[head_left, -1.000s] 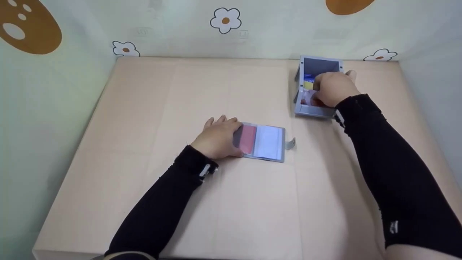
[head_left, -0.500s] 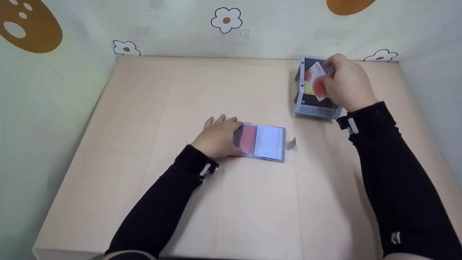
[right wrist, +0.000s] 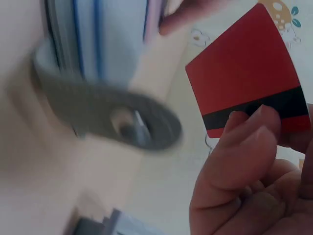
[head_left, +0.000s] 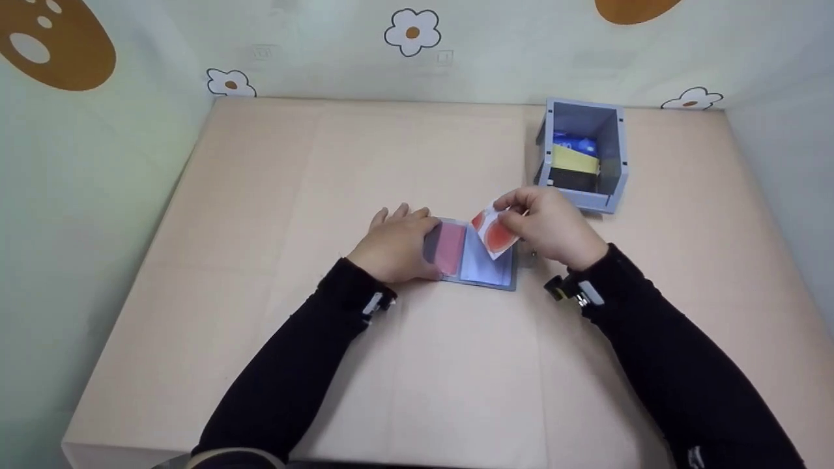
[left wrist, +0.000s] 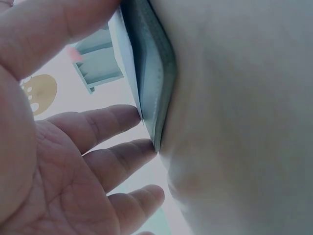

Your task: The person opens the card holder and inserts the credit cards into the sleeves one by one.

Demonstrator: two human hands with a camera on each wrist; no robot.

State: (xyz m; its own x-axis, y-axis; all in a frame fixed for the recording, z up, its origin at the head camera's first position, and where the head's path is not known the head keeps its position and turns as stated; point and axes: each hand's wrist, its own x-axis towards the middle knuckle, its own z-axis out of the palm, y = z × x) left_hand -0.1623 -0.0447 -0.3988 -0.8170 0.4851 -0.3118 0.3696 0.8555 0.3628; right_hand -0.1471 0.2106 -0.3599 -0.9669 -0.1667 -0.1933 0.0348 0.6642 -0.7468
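A grey card holder (head_left: 487, 268) lies spread on the table, a pink-red card (head_left: 449, 247) in its left sleeve and a whitish sleeve on the right. My left hand (head_left: 397, 244) holds its left side, thumb at the near edge and index finger at the far edge; in the left wrist view the fingertips meet the cover's edge. Between thumb and fingers my right hand (head_left: 554, 225) pinches a card (head_left: 494, 236), white with red circles, tilted over the right sleeve. Its back, red with a black stripe, shows in the right wrist view, beside the holder's snap strap (right wrist: 98, 107).
A grey-blue bin (head_left: 589, 200) stands at the back right, with a blue packet (head_left: 575, 142), a yellow piece (head_left: 575, 159) and a black piece (head_left: 573, 179) inside. Walls with printed flowers border the table (head_left: 365, 163) at the back and sides.
My right hand has lifted the card out of the bin and carried it left and nearer, over the holder's right half. The left hand has stayed at the holder's left side.
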